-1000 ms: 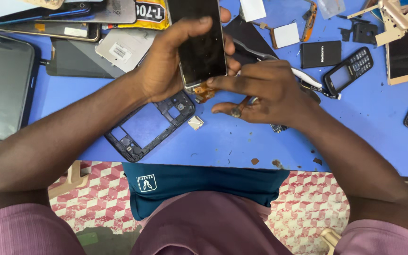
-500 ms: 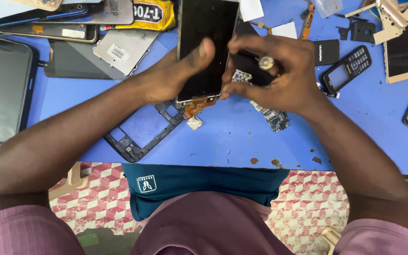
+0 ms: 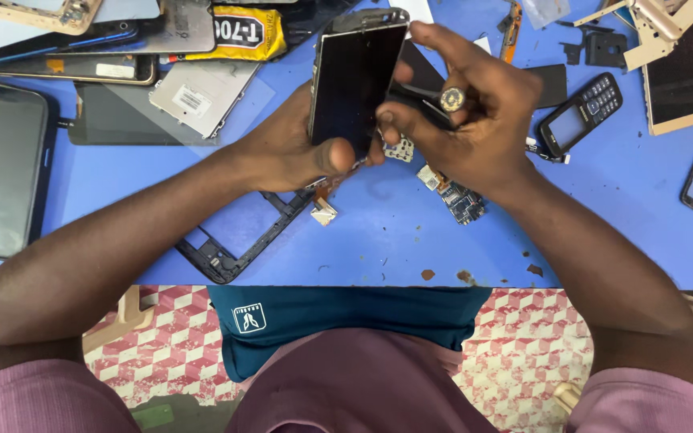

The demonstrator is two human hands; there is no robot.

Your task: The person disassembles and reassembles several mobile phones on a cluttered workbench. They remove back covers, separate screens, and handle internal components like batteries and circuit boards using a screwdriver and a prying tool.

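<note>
Left hand (image 3: 290,152) grips phone screen panel (image 3: 354,84) upright above blue table (image 3: 378,232) | right hand (image 3: 467,120) pinches its right edge | risk: ribbon cable (image 3: 324,200) dangling under left thumb tears if panel twists

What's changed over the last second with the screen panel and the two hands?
The left hand has lifted the dark screen panel up and away from the body, so it now stands higher over the blue table. The right hand rose with it, from low beside the panel to its right edge. The black phone frame and keypad phone stayed put.
</note>
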